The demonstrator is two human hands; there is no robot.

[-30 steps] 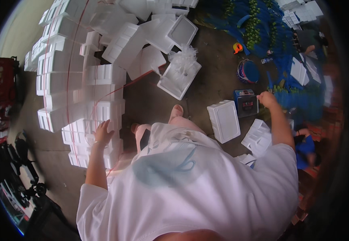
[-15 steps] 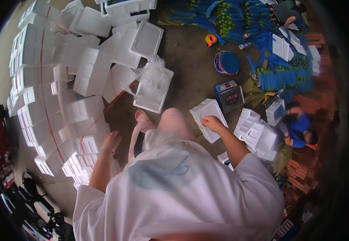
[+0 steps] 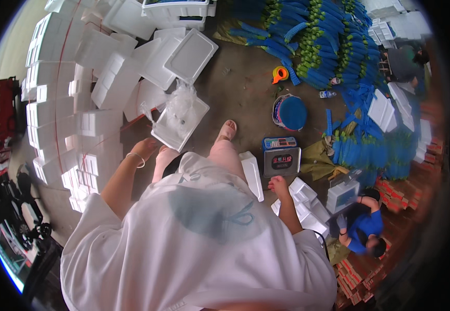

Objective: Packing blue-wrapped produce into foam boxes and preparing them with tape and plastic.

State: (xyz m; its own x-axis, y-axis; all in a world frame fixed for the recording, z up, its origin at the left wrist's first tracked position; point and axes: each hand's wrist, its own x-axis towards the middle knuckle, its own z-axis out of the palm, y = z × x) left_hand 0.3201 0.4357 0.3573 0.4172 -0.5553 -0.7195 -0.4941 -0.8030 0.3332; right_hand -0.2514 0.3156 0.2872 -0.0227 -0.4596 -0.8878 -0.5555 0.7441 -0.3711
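Note:
My left hand [image 3: 144, 149] hangs with loosely stretched fingers and holds nothing. Just beyond it lies a white foam box [image 3: 193, 110] with a crumpled clear plastic bag [image 3: 180, 103] in it; hand and box look apart. My right hand [image 3: 278, 185] is loosely curled, with nothing seen in it. Left of that hand, a white foam lid or box [image 3: 252, 175] is partly hidden by my leg. Ahead of it on the floor stands a dark case-like device with a printed front [image 3: 282, 161]. White foam pieces [image 3: 304, 199] lie right beside the hand.
Tall stacks of white foam boxes [image 3: 54, 103] line the left, with loose lids [image 3: 191, 55] nearby. A blue-topped round stool [image 3: 293, 113] and an orange tape dispenser [image 3: 280, 75] are ahead. Blue-wrapped green vegetables [image 3: 318, 46] are heaped beyond. A person in blue [image 3: 365, 228] works at right.
My body has moved forward, one foot now ahead. The right hand has left the foam lid or box it was over. My left hand is now closer to the box with the bag.

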